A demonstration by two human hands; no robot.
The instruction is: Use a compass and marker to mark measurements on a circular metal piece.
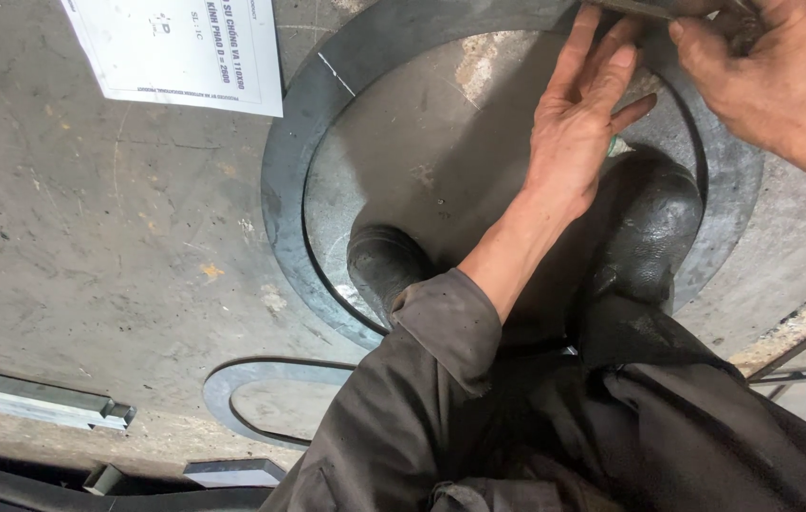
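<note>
1. The right hand (782, 76) has its grip pinched on a thin dark metal strip (650, 8) at the top edge of the view; most of the strip is out of frame, so if the pinch slackens it could slide off its line unnoticed.
2. The left hand (578, 123) lies flat with fingers spread and together, its grip holding nothing, pressing the round grey steel disc (403, 142) just beside the strip. The fingertips sit near the strip's edge and could be nicked if it jerks.
3. The disc lies inside a dark flat steel ring (284, 180) on the big grey steel sheet (90, 237). Two black rubber boots (650, 228) stand on the disc; shifting weight could rock it.
4. The white printed paper sheet (175, 52) rests loose well apart and could blow away.
</note>
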